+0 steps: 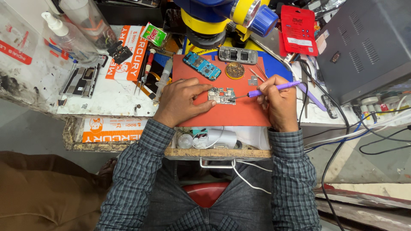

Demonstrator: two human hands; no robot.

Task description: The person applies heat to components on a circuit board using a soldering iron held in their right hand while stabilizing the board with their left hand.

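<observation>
1. My left hand (182, 99) presses the circuit board (221, 96) flat at the red mat's (239, 113) centre
2. My right hand (276, 100) grips the purple soldering iron (274, 88), lying left-right, tip touching the board's right edge

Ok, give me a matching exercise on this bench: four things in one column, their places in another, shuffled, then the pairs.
Things:
1. circuit board
2. purple-handled tool
3. spray bottle
4. red packet

Places:
A. far left of the bench
B. in the right hand
C. on the red mat, steadied by the left hand
D. upper right, beside the grey box

Pairs: 1-C, 2-B, 3-A, 4-D
</observation>
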